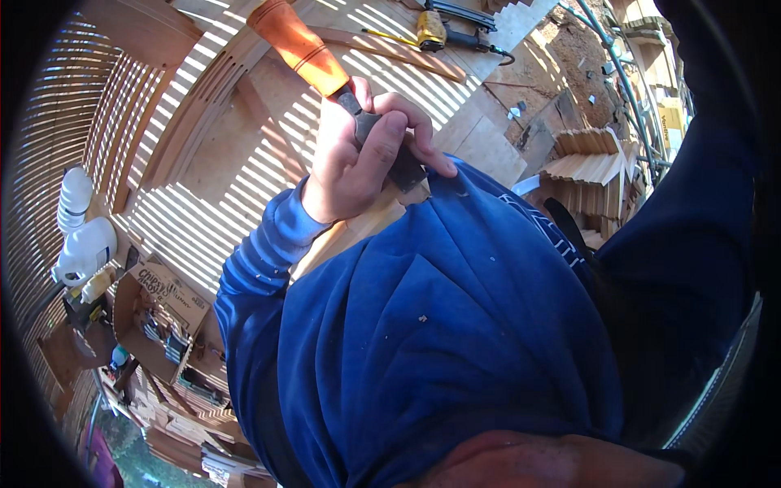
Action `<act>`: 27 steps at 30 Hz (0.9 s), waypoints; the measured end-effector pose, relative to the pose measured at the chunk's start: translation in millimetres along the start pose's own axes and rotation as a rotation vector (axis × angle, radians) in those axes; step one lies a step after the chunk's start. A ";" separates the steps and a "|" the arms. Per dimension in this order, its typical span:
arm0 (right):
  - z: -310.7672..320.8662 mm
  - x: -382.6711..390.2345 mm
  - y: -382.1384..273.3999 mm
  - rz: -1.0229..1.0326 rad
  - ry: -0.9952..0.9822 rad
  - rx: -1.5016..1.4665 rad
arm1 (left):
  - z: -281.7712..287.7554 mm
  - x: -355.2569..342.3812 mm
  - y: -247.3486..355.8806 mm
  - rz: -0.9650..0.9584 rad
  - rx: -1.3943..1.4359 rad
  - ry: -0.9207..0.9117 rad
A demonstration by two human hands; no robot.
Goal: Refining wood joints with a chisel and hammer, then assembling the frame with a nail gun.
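My left hand (pixel 358 154) is closed around the dark grey grip of a long tool with an orange shaft (pixel 299 45). The shaft points up and to the left, over a curved wooden surface (pixel 220 154) striped with sunlight. The hand sits just above the chest of my blue sweatshirt (pixel 439 325), and its blue sleeve (pixel 260 260) comes in from the lower left. The head of the tool is cut off at the top edge. My right sleeve (pixel 700 203) rises along the right side, and that hand is out of the picture.
A yellow power nailer (pixel 443 32) with a black hose lies on boards at the top. Stacked wooden shingles (pixel 594 171) stand at the right. At the left are white plastic jugs (pixel 81 244) and an open cardboard box (pixel 154 309) holding small items.
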State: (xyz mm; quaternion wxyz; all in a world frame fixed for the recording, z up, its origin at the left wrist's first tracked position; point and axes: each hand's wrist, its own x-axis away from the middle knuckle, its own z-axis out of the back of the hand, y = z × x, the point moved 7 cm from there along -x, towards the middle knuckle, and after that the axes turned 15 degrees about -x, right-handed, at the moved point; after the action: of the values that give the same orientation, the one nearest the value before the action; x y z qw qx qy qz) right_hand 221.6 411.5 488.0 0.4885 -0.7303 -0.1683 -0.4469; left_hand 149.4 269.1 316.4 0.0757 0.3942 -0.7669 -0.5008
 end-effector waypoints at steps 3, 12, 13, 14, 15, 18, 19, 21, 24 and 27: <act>9.2 1.1 3.8 0.002 0.014 0.027 | 1.0 -2.2 3.7 -0.023 -0.034 -0.005; 3.9 -4.2 3.4 0.019 0.099 0.171 | -0.9 -1.3 9.2 -0.054 -0.145 -0.003; 3.3 -4.9 2.8 0.020 0.108 0.189 | -1.9 -2.2 10.0 -0.057 -0.076 0.009; 2.2 -4.7 3.4 0.021 0.117 0.204 | 1.8 -2.5 11.4 -0.057 -0.075 0.008; 1.0 -4.6 3.9 0.021 0.127 0.219 | 4.5 -2.9 11.2 -0.036 -0.253 -0.062; -1.5 -4.6 3.1 0.028 0.157 0.270 | 0.5 -2.8 11.3 -0.033 -0.301 -0.074; -2.0 -4.8 2.4 0.031 0.166 0.287 | 0.4 -2.4 13.2 -0.050 -0.168 -0.017; -2.2 -5.4 2.8 0.035 0.186 0.318 | -3.7 -0.8 14.9 -0.023 -0.128 0.010; -4.9 -7.3 2.6 0.039 0.207 0.365 | -3.5 -3.5 16.0 -0.023 -0.113 -0.004; -7.6 -6.6 0.7 0.045 0.238 0.413 | 0.4 -4.6 17.4 -0.007 -0.182 -0.055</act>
State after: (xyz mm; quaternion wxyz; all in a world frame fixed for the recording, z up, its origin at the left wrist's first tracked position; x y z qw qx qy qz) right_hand 214.8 405.9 483.2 0.6538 -0.5607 -0.1810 -0.4748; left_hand 143.1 275.8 332.0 0.0885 0.3746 -0.7185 -0.5794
